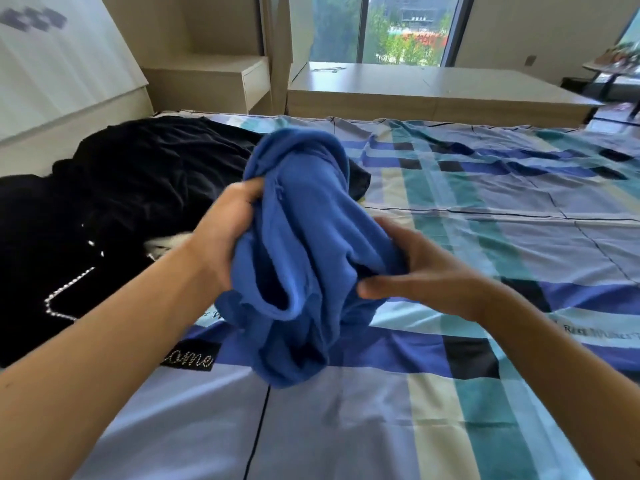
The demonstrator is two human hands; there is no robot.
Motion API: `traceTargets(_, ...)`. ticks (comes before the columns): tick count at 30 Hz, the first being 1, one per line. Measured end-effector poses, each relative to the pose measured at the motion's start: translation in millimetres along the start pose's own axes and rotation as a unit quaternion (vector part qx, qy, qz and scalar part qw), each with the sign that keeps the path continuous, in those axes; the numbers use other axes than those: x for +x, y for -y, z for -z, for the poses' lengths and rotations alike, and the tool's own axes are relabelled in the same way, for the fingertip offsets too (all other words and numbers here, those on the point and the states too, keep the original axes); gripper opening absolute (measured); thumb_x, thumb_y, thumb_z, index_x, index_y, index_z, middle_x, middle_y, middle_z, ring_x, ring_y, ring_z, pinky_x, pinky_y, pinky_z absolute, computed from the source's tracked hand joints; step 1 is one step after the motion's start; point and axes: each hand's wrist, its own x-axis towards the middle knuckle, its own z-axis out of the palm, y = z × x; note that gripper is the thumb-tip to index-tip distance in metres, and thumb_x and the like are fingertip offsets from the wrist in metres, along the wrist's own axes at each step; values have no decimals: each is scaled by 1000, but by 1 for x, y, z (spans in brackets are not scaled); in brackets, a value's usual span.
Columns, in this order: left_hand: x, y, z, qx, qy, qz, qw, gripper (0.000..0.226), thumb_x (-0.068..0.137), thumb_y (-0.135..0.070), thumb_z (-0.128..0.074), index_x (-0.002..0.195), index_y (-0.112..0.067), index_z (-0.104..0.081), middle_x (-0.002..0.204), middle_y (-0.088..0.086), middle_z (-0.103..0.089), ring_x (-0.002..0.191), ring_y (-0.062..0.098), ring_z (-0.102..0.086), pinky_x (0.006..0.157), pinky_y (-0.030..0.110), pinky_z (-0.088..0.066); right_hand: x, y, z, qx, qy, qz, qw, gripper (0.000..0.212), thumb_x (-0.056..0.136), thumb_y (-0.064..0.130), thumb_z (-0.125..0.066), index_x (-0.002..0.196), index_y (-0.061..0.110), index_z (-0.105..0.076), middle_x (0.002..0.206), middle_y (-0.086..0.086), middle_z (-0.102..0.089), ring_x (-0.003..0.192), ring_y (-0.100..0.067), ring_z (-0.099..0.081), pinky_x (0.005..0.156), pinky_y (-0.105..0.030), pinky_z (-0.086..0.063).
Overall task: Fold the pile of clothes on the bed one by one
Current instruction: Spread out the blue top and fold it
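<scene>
A crumpled blue garment (298,244) hangs in the air above the bed, bunched into folds. My left hand (221,233) grips its left side with curled fingers. My right hand (419,271) pinches its right side between thumb and fingers. A pile of black clothes (114,202) lies on the left of the bed, one piece showing a line of shiny studs. A bit of white fabric (166,242) peeks out beside my left wrist.
The bed is covered by a blue, teal and cream checked sheet (485,237). A white headboard (59,84) stands at the left. Beyond the bed are a low wooden bench (433,91), a side cabinet (214,81) and a window.
</scene>
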Motion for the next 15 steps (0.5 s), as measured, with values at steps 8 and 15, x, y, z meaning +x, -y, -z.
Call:
traceTargets(8, 33, -39, 50, 91, -83, -31, 992, 23, 95, -21, -53, 107, -12, -71, 91, 0, -77, 83, 13, -73, 70, 20, -59, -10, 37, 23, 162, -225, 31, 960, 36, 91, 4, -57, 66, 20, -77, 69, 4, -72, 63, -6, -66, 59, -17, -52)
traceTargets(15, 45, 21, 70, 522, -240, -147, 805, 24, 85, -19, -77, 101, -21, -59, 102, 1, -62, 91, 15, -58, 75, 20, -42, -11, 31, 32, 233, -260, -155, 924, 24, 96, 28, -59, 106, 12, -73, 100, -10, -77, 90, -25, -73, 81, -34, -58)
